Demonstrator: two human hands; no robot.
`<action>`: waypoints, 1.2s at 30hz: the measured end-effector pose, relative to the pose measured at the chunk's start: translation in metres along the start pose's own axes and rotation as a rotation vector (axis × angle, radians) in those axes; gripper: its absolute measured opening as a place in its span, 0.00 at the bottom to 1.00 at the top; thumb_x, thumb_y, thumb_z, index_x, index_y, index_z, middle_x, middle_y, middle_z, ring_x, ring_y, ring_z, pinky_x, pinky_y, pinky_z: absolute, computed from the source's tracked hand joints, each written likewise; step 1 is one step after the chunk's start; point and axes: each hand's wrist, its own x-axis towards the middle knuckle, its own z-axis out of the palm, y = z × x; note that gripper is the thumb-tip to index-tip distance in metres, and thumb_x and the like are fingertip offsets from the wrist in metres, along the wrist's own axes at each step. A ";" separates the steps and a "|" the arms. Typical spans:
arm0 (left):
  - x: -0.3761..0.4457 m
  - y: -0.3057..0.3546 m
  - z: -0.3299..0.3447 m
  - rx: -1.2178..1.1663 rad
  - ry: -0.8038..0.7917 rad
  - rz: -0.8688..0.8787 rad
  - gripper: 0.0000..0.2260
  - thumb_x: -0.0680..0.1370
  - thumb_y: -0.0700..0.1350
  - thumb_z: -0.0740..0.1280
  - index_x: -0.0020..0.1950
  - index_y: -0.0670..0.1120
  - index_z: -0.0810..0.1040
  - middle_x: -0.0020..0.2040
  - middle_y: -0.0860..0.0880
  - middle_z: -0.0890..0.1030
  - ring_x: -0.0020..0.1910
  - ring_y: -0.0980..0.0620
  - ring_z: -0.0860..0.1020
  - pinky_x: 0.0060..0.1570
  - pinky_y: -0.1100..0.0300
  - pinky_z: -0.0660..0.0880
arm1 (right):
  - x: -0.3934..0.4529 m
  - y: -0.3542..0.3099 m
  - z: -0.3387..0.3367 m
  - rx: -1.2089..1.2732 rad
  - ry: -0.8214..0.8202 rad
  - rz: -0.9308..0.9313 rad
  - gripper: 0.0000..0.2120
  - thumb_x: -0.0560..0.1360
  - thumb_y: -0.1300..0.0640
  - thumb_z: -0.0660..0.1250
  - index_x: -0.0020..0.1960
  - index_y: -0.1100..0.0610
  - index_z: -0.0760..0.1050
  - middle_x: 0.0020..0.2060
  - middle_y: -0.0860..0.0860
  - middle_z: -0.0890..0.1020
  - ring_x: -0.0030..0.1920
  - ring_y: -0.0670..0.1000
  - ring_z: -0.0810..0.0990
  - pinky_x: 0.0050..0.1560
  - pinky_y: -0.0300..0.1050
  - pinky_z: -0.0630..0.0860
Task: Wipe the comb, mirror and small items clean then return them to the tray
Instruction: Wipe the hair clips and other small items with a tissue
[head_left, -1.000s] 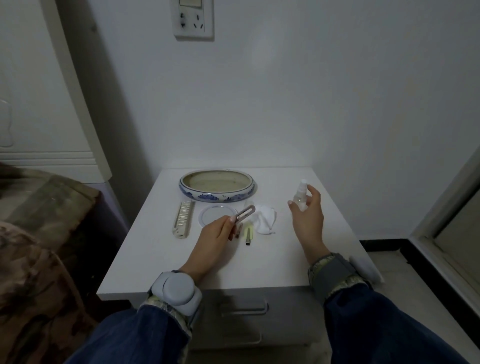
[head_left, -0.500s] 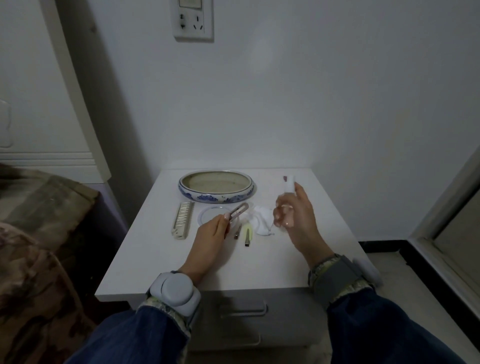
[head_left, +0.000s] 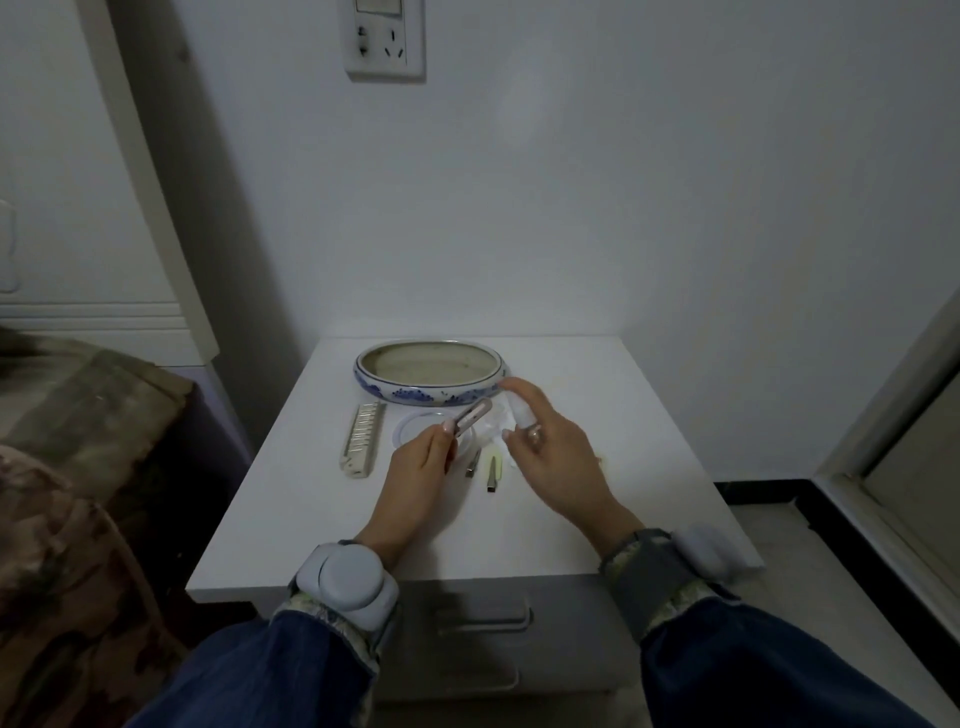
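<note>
Quick count on the nightstand (head_left: 597, 499): 1 blue-white tray (head_left: 431, 387), 1 comb (head_left: 363, 439), 1 round mirror (head_left: 415, 426), 3 small clips – 1 held (head_left: 474, 415), 2 lying flat (head_left: 472, 462) (head_left: 492, 473), 1 spray bottle (head_left: 519, 410), 1 white wipe (head_left: 491, 441) approx, 2 hands (head_left: 421, 467) (head_left: 550, 462), 2 wrist gadgets (head_left: 348, 577) (head_left: 711, 551), 1 wall socket (head_left: 384, 39).

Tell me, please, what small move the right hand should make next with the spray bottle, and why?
Probably press the nozzle to mist the hair clip. The right hand holds the spray bottle tilted toward the clip pinched in the left hand, the forefinger on its top, and the white wipe lies just beneath.
</note>
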 end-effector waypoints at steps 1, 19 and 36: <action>0.000 0.001 0.001 -0.011 -0.003 0.001 0.18 0.83 0.48 0.53 0.34 0.47 0.68 0.31 0.52 0.70 0.31 0.56 0.67 0.32 0.70 0.64 | -0.002 0.001 0.003 -0.100 0.036 -0.072 0.22 0.76 0.60 0.62 0.67 0.45 0.66 0.36 0.45 0.77 0.32 0.41 0.76 0.37 0.34 0.73; 0.000 0.000 0.000 -0.010 -0.012 0.002 0.18 0.83 0.46 0.52 0.35 0.46 0.69 0.32 0.52 0.71 0.31 0.57 0.67 0.33 0.71 0.64 | 0.010 0.016 -0.006 0.208 0.361 0.156 0.27 0.77 0.60 0.54 0.73 0.47 0.51 0.60 0.57 0.74 0.51 0.50 0.74 0.55 0.50 0.74; -0.002 -0.001 -0.003 0.002 -0.020 0.009 0.18 0.83 0.47 0.52 0.34 0.46 0.68 0.31 0.52 0.70 0.31 0.56 0.67 0.33 0.69 0.64 | 0.016 0.039 -0.003 0.190 0.189 0.306 0.29 0.74 0.65 0.66 0.70 0.51 0.58 0.65 0.54 0.70 0.63 0.53 0.71 0.61 0.42 0.67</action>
